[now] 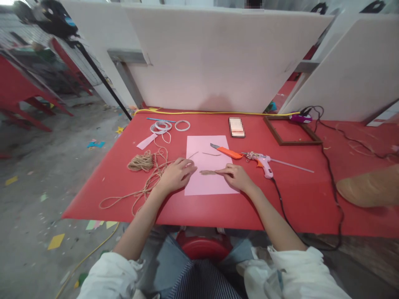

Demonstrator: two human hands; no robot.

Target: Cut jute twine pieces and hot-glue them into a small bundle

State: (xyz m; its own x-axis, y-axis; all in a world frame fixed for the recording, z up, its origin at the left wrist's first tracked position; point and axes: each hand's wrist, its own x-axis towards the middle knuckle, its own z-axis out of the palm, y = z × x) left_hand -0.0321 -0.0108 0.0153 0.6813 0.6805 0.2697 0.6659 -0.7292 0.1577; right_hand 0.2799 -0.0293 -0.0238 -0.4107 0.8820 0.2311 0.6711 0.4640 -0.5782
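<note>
A pink sheet of paper [208, 143] lies on the red table in front of me. Several short pieces of twine [207, 172] lie side by side on it. With its index finger out and the other fingers curled, my right hand [237, 177] holds their right end against the paper. My left hand [177, 174] rests at the sheet's left edge, fingers loosely bent and apart, a little away from the pieces. A strand from the loose twine [151, 178] runs beside it. Above the hands lie another short twine piece [211, 154] and an orange utility knife [229, 152].
A pink glue gun [264, 164] with a glue stick and black cord lies right, below a brown wooden frame [293, 143]. White rings [161, 126], a pink strip [146, 142] and a twine bundle [140, 161] are left. A phone-like object [237, 127] lies behind. Another person's sleeve [368, 187] enters right.
</note>
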